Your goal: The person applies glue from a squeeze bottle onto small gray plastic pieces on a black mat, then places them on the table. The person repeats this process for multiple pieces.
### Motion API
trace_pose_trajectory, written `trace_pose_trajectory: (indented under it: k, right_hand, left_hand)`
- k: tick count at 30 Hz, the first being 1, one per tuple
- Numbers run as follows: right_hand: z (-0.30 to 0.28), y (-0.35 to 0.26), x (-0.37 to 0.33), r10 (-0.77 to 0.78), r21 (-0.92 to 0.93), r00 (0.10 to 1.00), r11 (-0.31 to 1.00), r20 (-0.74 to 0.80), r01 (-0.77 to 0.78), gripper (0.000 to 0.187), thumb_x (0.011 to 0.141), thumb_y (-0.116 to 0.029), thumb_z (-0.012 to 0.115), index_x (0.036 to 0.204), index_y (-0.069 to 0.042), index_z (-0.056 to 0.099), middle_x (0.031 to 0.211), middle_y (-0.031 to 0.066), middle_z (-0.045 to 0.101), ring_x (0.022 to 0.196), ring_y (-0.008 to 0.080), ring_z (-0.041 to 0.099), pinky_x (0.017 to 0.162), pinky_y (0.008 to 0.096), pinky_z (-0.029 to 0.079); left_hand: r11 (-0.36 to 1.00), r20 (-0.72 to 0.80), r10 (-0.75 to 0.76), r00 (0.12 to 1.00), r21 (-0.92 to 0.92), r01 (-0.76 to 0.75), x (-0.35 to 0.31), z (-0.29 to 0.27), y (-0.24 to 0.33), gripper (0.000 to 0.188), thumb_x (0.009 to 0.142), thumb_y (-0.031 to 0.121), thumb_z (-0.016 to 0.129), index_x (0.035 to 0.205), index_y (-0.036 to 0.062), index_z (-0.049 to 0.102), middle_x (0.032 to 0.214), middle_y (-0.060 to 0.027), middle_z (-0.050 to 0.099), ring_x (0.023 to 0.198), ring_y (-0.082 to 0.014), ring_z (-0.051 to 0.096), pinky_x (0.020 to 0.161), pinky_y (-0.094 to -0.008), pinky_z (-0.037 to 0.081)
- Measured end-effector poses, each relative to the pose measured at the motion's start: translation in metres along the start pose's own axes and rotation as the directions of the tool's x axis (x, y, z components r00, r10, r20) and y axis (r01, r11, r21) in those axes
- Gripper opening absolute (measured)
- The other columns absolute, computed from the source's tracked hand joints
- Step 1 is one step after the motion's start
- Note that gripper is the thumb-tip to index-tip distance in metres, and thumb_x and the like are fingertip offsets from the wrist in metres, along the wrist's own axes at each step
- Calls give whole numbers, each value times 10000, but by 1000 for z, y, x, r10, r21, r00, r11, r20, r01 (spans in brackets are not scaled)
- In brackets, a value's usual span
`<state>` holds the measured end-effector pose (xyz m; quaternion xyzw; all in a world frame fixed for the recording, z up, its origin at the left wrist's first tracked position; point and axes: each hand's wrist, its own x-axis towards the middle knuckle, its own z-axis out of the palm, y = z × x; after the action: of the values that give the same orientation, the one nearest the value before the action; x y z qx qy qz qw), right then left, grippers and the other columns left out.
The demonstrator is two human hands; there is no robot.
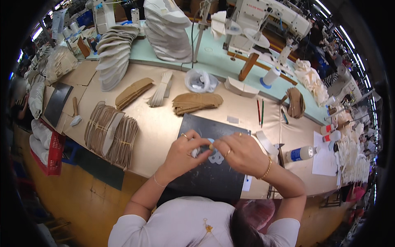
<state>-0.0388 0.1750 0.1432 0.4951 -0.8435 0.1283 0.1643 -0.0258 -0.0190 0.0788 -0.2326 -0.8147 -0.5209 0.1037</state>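
Note:
Above a black mat [197, 127] both of my hands meet, their fingertips close together. My left hand [184, 153] is closed around a small pale thing that its fingers mostly cover. My right hand [242, 154] pinches at the same spot, where a bit of light blue and a tiny yellow piece show; I cannot make out their kind. Just below the fingertips is a white piece [216, 157] with a wavy outline and holes. Whether it lies on the mat or hangs from the fingers, I cannot tell.
Left of the mat stand banded stacks of brown cut pieces [110, 133]. Beyond it are another brown bundle [197, 103] and a plastic-lined tub [200, 80]. To the right lie a hammer [281, 155], a clear bottle [301, 153] and pencils [262, 112]. Sewing machines [267, 24] stand behind.

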Motion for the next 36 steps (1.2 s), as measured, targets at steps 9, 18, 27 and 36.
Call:
trace_pose_trajectory:
  k: [9, 18, 27, 36]
  right_hand:
    - [43, -11, -4, 443, 393, 855, 861, -270, -322, 133, 780, -7, 604, 896, -41, 548, 792, 67, 565, 642, 242, 551, 582, 333, 439]
    - [23, -14, -9, 449, 398, 878, 845, -167, -357, 92, 786, -3, 622, 871, -33, 607, 784, 76, 603, 690, 212, 610, 589, 284, 470]
    - [-19, 4, 0, -116, -28, 982, 992, 150, 121, 126, 660, -107, 615, 770, -45, 618, 704, 20, 517, 635, 156, 542, 651, 285, 431]
    - [-28, 3, 3, -288, -214, 911, 909, 295, 357, 73, 645, -127, 603, 658, -61, 574, 665, 34, 457, 669, 169, 534, 718, 305, 430]
  left_hand:
    - [991, -68, -126, 990, -62, 122, -5, 0, 3, 224, 662, 20, 721, 880, 34, 672, 750, -64, 547, 688, -158, 546, 629, -262, 441]
    - [997, -116, -66, 991, -44, 62, -9, 1, 3, 202, 673, 87, 745, 864, 74, 681, 724, -54, 536, 631, -176, 549, 562, -282, 446]
    - [997, 77, 58, 995, 48, -62, 0, 1, 6, 229, 675, 156, 745, 881, 99, 662, 786, -54, 536, 669, -208, 556, 582, -303, 458]
    - [993, 236, 86, 968, 59, -103, 17, 1, 6, 209, 684, 182, 732, 862, 111, 650, 784, -47, 525, 681, -217, 552, 591, -317, 457]
